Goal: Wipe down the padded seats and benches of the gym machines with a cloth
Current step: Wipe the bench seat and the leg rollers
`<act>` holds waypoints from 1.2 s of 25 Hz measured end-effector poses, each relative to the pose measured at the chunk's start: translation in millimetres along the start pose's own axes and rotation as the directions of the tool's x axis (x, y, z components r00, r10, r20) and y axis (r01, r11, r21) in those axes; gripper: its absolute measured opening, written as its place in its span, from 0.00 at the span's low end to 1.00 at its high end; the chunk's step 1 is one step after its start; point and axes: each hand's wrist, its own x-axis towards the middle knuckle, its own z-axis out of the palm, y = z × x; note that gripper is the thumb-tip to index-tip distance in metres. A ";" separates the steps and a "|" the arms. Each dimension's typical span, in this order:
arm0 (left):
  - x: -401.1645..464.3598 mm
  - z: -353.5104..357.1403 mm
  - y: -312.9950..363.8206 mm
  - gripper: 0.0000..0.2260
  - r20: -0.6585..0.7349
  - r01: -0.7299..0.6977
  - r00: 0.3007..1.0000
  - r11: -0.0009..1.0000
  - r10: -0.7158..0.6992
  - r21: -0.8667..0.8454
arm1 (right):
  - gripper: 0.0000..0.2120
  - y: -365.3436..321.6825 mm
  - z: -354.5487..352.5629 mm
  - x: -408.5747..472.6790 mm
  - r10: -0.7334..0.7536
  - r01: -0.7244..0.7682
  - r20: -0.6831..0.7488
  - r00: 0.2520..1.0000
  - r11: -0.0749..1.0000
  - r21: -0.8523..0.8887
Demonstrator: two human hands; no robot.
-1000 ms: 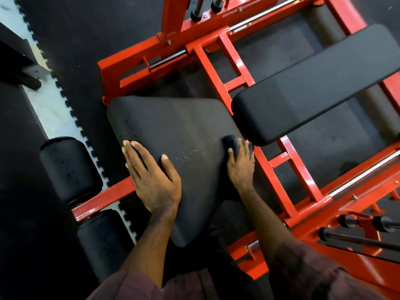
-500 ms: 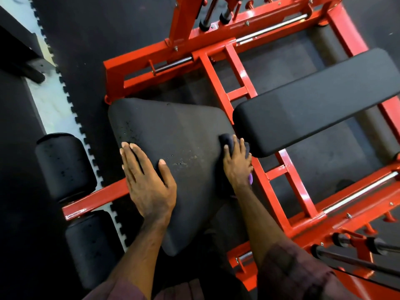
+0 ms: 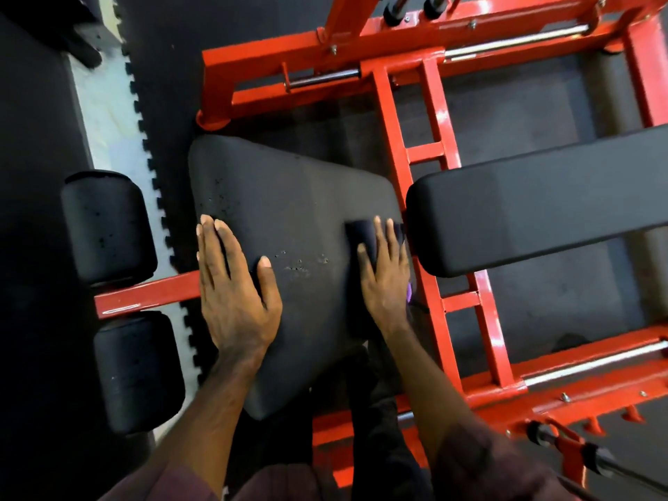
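Hands rest on the black seat pad [image 3: 300,226] at the frame's centre. The left hand [image 3: 235,294] lies flat, fingers together, thumb spread, at the pad's left edge. The right hand [image 3: 386,280] presses flat with fingers slightly apart on a dark cloth [image 3: 358,233] at the pad's right edge, just beside the long back pad [image 3: 542,200]; a purple bit near the wrist may be cloth. Pad surface toward upper left lies bare. Red frame [image 3: 394,146] borders it above.
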 end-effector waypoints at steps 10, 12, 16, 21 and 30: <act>1.2 -3.0 4.6 0.32 0.021 0.038 0.999 0.999 -0.038 0.003 | 0.31 -12.9 0.8 36.7 -0.063 0.063 0.039 0.997 0.998 0.005; 1.1 -3.2 5.2 0.32 0.021 0.040 0.999 0.999 -0.040 0.001 | 0.31 17.4 -9.8 13.2 -0.122 0.122 0.095 0.988 0.992 0.014; 1.6 -2.5 4.4 0.32 0.013 0.040 0.999 0.999 -0.040 0.006 | 0.29 -11.2 -2.7 78.3 0.255 -0.255 0.020 0.967 0.967 0.021; 0.3 -1.4 3.9 0.32 0.010 0.031 0.999 1.000 -0.031 0.001 | 0.30 -24.7 0.7 80.4 -0.176 0.173 0.038 0.984 0.983 0.066; 1.4 -2.5 5.4 0.32 0.012 0.037 0.999 0.999 -0.037 0.002 | 0.29 -57.1 13.1 132.1 -0.071 0.071 -0.006 0.997 0.997 0.019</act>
